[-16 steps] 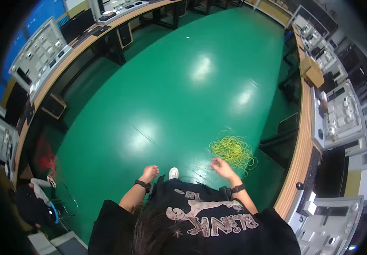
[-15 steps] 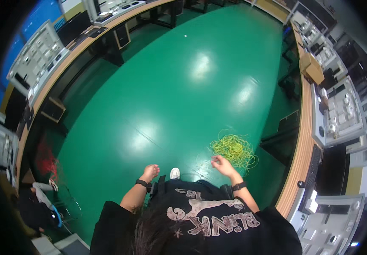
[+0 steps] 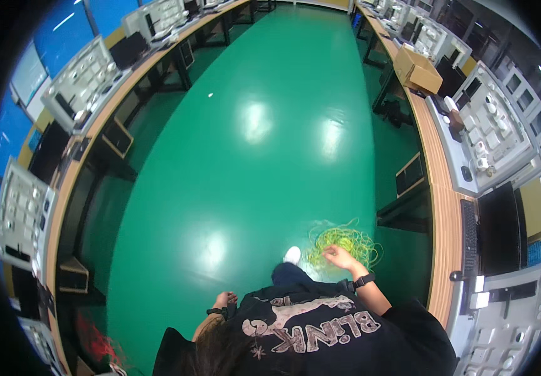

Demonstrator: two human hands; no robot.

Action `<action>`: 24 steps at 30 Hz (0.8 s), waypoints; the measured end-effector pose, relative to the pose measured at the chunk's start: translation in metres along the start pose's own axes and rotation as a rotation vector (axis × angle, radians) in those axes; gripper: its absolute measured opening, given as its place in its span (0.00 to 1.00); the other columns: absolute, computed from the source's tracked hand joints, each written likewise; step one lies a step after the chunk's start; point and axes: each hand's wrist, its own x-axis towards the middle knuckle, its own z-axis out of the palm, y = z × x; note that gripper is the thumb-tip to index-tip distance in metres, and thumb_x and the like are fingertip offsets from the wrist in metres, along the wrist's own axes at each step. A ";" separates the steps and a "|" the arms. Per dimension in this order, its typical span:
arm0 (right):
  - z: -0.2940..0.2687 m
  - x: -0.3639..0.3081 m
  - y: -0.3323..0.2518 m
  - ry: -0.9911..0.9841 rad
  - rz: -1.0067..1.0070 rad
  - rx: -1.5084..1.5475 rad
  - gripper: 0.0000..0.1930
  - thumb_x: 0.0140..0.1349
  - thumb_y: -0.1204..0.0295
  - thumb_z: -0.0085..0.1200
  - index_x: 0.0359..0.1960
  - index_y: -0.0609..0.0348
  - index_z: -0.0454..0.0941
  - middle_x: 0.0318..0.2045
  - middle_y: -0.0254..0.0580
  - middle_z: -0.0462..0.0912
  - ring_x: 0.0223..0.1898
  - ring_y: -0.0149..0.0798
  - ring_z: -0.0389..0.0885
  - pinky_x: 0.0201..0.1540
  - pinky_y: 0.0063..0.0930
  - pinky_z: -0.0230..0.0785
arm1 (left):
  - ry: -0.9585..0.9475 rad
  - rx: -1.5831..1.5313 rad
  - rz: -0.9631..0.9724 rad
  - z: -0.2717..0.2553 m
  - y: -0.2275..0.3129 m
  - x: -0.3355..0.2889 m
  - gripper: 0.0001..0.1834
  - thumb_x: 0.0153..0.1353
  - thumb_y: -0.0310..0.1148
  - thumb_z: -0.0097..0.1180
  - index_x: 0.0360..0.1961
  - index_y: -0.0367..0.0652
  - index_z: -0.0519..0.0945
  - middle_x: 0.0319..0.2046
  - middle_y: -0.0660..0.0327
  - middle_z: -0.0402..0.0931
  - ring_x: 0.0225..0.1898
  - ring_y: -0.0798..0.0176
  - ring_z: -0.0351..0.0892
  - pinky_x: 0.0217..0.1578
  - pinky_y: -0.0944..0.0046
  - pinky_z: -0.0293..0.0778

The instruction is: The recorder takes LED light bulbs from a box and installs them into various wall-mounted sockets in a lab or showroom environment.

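Observation:
My left hand (image 3: pixel 225 299) hangs low in front of my body, fingers loosely bent and somewhat apart, and I see nothing in it. Farther forward on the right is my right hand (image 3: pixel 340 257), its fingers half curled, with no held thing visible. Beyond and partly behind that hand, a loose tangle of yellow-green wire (image 3: pixel 361 243) lies on the green floor (image 3: pixel 270 194); the hand overlaps it in the picture, and whether they touch I cannot tell. My white shoe (image 3: pixel 292 255) is just left of the wire.
Long wooden workbenches run along the left (image 3: pixel 98 128) and right (image 3: pixel 443 229), carrying white panels with fittings, monitors and keyboards. An open cardboard box (image 3: pixel 418 70) sits on the right bench. Red wire (image 3: pixel 99 341) lies at the lower left. A small white scrap (image 3: pixel 210 95) is on the floor.
The view has shifted, showing more of the room ahead. My white shoe is now closer to the yellow-green wire, and my left hand appears lower. The person at the lower left is mostly out of view.

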 end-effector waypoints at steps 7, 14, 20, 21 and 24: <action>-0.111 0.099 -0.040 0.136 -0.134 0.102 0.24 0.59 0.57 0.55 0.49 0.64 0.72 0.38 0.49 0.81 0.36 0.39 0.80 0.41 0.33 0.72 | -0.084 0.196 0.171 0.163 0.182 0.025 0.16 0.63 0.38 0.43 0.49 0.42 0.70 0.43 0.58 0.74 0.45 0.57 0.75 0.42 0.57 0.72; -0.169 0.133 -0.013 0.296 -0.061 0.367 0.21 0.60 0.60 0.56 0.48 0.64 0.72 0.34 0.42 0.80 0.31 0.34 0.80 0.36 0.29 0.72 | -0.305 0.514 0.106 0.341 0.272 0.038 0.15 0.66 0.36 0.41 0.50 0.41 0.70 0.43 0.57 0.76 0.44 0.59 0.76 0.43 0.60 0.74; -0.217 0.164 0.017 0.324 0.109 0.499 0.21 0.60 0.61 0.56 0.48 0.65 0.72 0.33 0.44 0.79 0.29 0.33 0.81 0.34 0.27 0.72 | -0.290 0.774 0.005 0.432 0.321 0.095 0.15 0.66 0.36 0.42 0.49 0.40 0.72 0.45 0.58 0.78 0.45 0.59 0.78 0.45 0.59 0.72; -0.230 0.173 0.019 0.361 0.137 0.449 0.21 0.60 0.61 0.55 0.48 0.65 0.72 0.33 0.45 0.79 0.30 0.34 0.81 0.34 0.27 0.72 | -0.298 0.811 0.026 0.445 0.331 0.106 0.16 0.66 0.37 0.41 0.49 0.40 0.72 0.45 0.58 0.78 0.45 0.58 0.78 0.44 0.60 0.71; -0.279 0.208 0.015 0.442 0.158 0.416 0.21 0.60 0.61 0.55 0.48 0.65 0.71 0.35 0.48 0.80 0.30 0.35 0.82 0.35 0.29 0.73 | -0.332 0.728 0.024 0.499 0.365 0.139 0.15 0.65 0.36 0.41 0.47 0.38 0.71 0.40 0.55 0.77 0.41 0.57 0.77 0.45 0.60 0.72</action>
